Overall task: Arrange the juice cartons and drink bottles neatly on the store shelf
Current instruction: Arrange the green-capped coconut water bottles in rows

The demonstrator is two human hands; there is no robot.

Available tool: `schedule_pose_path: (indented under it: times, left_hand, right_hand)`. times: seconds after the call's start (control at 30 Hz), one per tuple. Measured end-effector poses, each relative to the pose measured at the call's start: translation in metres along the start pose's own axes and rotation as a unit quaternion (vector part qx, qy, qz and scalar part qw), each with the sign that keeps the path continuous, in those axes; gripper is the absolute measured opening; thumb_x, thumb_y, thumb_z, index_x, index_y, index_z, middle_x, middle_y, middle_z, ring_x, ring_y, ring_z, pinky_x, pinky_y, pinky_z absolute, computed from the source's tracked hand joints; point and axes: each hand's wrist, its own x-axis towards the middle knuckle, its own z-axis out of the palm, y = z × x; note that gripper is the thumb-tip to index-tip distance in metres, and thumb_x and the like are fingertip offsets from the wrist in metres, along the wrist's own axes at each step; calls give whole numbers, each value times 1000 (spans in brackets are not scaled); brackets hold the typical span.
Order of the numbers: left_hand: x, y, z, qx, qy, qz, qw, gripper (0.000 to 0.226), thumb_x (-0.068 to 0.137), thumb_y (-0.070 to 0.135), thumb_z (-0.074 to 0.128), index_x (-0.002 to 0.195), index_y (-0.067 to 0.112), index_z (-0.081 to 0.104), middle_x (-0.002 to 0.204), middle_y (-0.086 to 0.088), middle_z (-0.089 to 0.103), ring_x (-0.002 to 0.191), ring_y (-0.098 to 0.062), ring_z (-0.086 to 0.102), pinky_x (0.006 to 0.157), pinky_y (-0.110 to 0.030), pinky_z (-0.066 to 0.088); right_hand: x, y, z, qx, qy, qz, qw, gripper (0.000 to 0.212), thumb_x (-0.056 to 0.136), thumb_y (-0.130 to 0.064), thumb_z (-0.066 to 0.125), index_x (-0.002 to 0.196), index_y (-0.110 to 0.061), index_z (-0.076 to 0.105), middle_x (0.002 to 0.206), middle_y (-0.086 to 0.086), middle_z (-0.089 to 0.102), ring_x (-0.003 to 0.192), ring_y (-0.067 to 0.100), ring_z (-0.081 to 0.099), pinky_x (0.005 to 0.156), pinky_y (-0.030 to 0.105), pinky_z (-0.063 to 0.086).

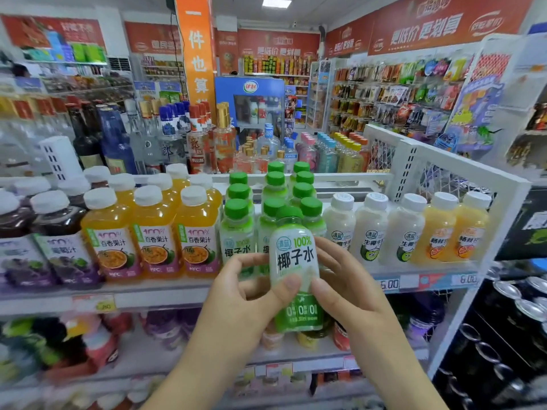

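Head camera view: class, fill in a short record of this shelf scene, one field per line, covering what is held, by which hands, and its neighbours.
held item: green-capped coconut water bottle, upright, label facing the camera
left hand: thumb and fingers curled round the bottle
right hand: likewise gripping the bottle's other side
position: in front of the shelf, not yet set down
matching stock: green-capped bottles in rows behind
left neighbours: orange juice bottles
right neighbours: white milky bottles

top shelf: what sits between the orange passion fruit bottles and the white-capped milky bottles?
Head view: the green-capped coconut water bottles fill that stretch, several rows deep. Both hands hold one more coconut water bottle in front of them.
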Motion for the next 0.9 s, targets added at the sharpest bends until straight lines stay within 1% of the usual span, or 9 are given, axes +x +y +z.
schedule_pose_path:
  times: [0.13,0.27,0.4,0.53,0.6,0.67,0.7,0.8,0.9]
  left_hand:
    - [-10,-2,4,-4,1,4,1000,62,75,40,82,127,22,55,102,-6,83,96,-26,80,95,-54,60]
    - [-17,-1,3,-2,5,13,1000,56,79,39,82,127,24,55,105,-5,82,98,-25,80,96,-54,60]
    - [-21,-2,1,7,9,20,1000,54,77,41,83,124,28,60,110,-1,81,103,-23,79,95,-53,61]
    - [-22,-3,0,38,17,43,998,45,80,48,80,122,42,68,118,19,77,112,-4,73,100,-40,58]
    - [-22,-5,0,50,13,45,998,30,92,40,73,121,46,66,116,29,75,112,5,70,102,-29,55]
    - [-22,-4,0,37,7,30,999,28,104,25,63,118,50,63,106,35,74,105,10,70,92,-18,57]
    - [-22,-4,-1,18,7,15,1000,33,107,20,58,122,48,63,105,31,76,104,6,72,90,-21,59]
    - [-25,-3,-4,-61,-2,-21,998,31,107,20,54,134,30,64,116,0,80,107,-22,77,95,-47,61]
    - [-26,-4,-6,-92,-26,-25,995,40,97,33,64,133,18,65,119,-11,78,109,-31,76,87,-47,62]
  right_hand:
    - [-9,4,5,11,43,22,999,46,92,-30,69,138,-28,64,134,-3,72,122,19,70,102,46,57]
    - [-14,1,9,33,44,47,997,38,97,-29,75,134,-30,68,116,5,80,112,22,75,89,34,61]
    - [-20,-1,13,15,63,38,997,46,94,-30,75,138,-31,67,114,4,80,111,20,75,97,40,58]
    - [-24,-4,19,-42,98,5,994,52,93,-28,75,143,-36,63,115,-4,79,107,13,76,94,36,60]
    - [-27,-2,22,-63,114,-5,991,54,92,-31,76,142,-43,63,117,-10,77,109,10,75,94,36,61]
    - [-31,-1,25,-87,123,-16,988,51,91,-33,76,138,-51,65,121,-14,74,116,10,71,97,35,59]
    - [-33,0,26,-83,120,-21,989,50,94,-26,76,136,-52,66,122,-12,74,118,11,70,98,35,59]
    - [-40,0,27,-78,109,-29,990,60,93,0,76,134,-43,70,123,-9,75,116,12,71,94,30,61]
    - [-44,-1,27,-76,86,-34,993,56,92,4,76,130,-37,75,123,-8,77,110,14,74,93,31,61]
